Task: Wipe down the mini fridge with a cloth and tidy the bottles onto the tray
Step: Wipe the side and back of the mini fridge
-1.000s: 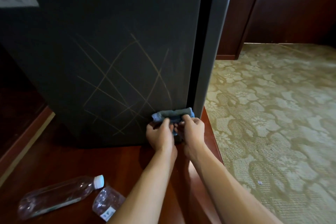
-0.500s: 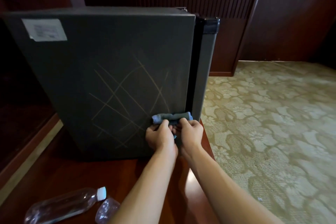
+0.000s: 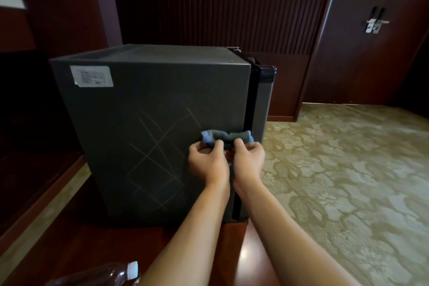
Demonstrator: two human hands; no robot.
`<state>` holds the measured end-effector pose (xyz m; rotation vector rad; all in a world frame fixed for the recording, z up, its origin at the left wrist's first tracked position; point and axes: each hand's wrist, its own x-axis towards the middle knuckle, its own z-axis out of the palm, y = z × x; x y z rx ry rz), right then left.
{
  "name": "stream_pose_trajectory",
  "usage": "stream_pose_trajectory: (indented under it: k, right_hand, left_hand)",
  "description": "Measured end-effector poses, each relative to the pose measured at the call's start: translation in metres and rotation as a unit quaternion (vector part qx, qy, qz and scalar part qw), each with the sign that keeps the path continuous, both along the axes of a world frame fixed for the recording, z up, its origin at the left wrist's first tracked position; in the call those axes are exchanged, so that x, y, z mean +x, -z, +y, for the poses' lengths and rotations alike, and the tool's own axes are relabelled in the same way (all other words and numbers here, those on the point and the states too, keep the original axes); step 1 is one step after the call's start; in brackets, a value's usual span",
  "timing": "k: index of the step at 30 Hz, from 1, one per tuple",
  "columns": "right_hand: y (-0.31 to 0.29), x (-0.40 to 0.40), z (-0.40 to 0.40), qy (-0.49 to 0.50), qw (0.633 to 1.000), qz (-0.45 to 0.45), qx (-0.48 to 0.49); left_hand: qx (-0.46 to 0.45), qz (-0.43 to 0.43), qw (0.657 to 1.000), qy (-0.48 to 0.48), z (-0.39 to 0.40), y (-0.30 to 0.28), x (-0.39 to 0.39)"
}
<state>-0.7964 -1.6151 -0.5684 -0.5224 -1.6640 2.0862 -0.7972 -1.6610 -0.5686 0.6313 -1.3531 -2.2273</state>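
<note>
Dark wood table [image 3: 76, 246]: both hands' fingers [image 3: 219, 145] pinch the cloth [image 3: 226, 138] against the mini fridge [image 3: 151, 127] side

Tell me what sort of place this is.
Probably a hotel room. A mini fridge stands on a polished wooden surface, the floor has patterned carpet, and the dark wooden door carries a metal lock handle of the kind seen on guest rooms.

- The dark grey box-shaped mini fridge [image 3: 148, 137] fills the centre of the frame, blocking reach toward the ribbed dark wood wall panel [image 3: 218, 4] behind it.
- Right of the frame, patterned beige carpet [image 3: 348, 169] lies open.
- At the bottom left edge, a clear plastic bottle with a white cap [image 3: 109, 274] lies on the reddish-brown polished wooden tabletop [image 3: 97, 246].
</note>
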Motion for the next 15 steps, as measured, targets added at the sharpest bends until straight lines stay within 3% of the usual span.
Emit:
stream_pose_trajectory:
  k: [5, 15]
  right_hand:
    - [0.001, 0.003, 0.001, -0.015, 0.999, -0.039, 0.000]
    - [-0.126, -0.012, -0.003, -0.027, 0.995, 0.071, 0.071]
  left_hand:
    - [0.051, -0.043, 0.998, 0.014, -0.004, 0.005, 0.002]
    - [0.054, 0.123, 0.991, 0.018, -0.020, -0.119, -0.011]
